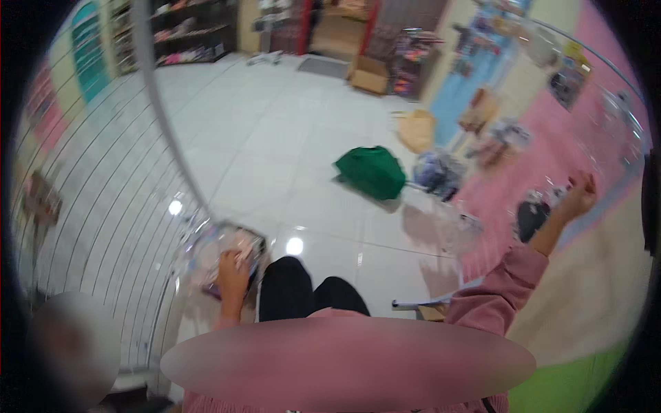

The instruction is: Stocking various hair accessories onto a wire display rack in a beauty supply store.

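My left hand (233, 271) is low in front of me to the left, on or over a pile of clear plastic packets (209, 253) with pale pink contents. Blur hides whether its fingers grip one. My right hand (582, 196) is raised at the right, near the pink wall display (547, 139), its fingers partly curled; whether it holds anything is unclear. Just below and left of it hangs a packet with a dark item (532, 219). More clear packets (498, 142) hang farther along the wall.
A green bag or cloth bundle (372, 173) lies on the white tiled floor (248, 134). A wire rack (103, 206) with a grey post stands at my left. Farther off are an open cardboard box (369, 76), a grey mat (324, 67) and dark shelves (191, 38). A person's blurred head shows at lower left.
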{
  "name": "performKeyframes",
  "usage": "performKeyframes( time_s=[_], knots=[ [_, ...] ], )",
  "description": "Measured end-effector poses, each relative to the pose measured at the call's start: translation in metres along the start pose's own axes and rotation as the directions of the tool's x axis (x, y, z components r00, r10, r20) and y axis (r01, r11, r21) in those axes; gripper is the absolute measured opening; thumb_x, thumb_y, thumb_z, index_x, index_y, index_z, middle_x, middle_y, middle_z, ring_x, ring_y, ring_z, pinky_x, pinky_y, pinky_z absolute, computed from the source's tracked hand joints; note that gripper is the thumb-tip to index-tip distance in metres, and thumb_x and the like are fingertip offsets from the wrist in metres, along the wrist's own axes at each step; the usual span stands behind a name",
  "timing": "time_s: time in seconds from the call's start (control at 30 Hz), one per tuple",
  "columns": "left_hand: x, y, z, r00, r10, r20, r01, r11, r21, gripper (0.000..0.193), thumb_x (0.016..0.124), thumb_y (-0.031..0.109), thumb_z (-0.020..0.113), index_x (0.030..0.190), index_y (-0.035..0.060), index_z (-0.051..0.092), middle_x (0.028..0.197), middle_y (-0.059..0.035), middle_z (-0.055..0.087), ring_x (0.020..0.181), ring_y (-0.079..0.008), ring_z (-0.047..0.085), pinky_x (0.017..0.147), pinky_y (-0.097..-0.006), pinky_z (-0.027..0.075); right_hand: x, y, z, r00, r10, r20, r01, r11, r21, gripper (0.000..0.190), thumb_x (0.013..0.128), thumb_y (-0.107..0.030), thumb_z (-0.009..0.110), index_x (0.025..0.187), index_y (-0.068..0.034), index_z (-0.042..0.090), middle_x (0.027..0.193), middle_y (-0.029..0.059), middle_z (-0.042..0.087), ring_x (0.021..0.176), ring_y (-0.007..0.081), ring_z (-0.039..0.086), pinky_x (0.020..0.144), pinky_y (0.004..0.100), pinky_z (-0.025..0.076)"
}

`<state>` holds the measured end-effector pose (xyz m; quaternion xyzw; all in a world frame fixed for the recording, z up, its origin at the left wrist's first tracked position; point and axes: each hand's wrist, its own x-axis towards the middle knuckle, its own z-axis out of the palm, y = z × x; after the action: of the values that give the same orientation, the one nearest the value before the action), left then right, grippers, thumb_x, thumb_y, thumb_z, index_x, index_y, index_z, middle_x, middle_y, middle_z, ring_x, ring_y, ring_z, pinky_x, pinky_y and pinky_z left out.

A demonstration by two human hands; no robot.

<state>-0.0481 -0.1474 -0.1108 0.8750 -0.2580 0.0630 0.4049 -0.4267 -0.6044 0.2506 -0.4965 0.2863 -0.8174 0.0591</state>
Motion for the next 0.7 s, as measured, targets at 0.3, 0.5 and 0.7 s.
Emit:
performKeyframes(
  time_s=[0.3,0.5,0.7],
  knots=[
    [-0.020,-0.024,-0.025,0.989,-0.060,-0.136,0.064,0.998,0.024,0.020,0.074,0.009,0.051,0.094,0.0059,0.056,0.098,-0.0121,0.052,0.092,-0.0310,0.051,0.079,-0.0384,0.043,-0.107,-0.033,0.095,0.921,-0.151,0.360,0.108,0.985,0.135,0.025,0.082,-0.015,0.059,0.099,0.003,0.056,0.092,0.0090,0.061,0.065,0.0133,0.057,0.052,0.0228,0.043],
    [-0.039,-0.033,-0.044,0.974,-0.158,-0.161,0.167,0.985,0.045,0.020,0.075,0.012,0.053,0.095,0.0080,0.057,0.098,-0.0092,0.051,0.092,-0.0291,0.051,0.079,-0.0377,0.043,-0.206,-0.036,0.159,0.738,0.007,0.675,-0.239,0.938,0.251,0.028,0.082,-0.020,0.060,0.102,0.000,0.055,0.090,0.0060,0.060,0.063,0.0096,0.055,0.053,0.0204,0.041],
    [-0.051,-0.048,-0.057,0.953,-0.206,-0.223,0.226,0.972,0.068,0.022,0.074,0.012,0.054,0.096,0.0084,0.057,0.101,-0.0098,0.051,0.097,-0.0294,0.048,0.081,-0.0379,0.042,-0.354,-0.082,0.193,0.304,0.041,0.952,-0.405,0.910,0.090,0.024,0.084,-0.023,0.057,0.099,-0.004,0.055,0.089,0.0051,0.060,0.063,0.0109,0.058,0.052,0.0205,0.040]
  ],
)
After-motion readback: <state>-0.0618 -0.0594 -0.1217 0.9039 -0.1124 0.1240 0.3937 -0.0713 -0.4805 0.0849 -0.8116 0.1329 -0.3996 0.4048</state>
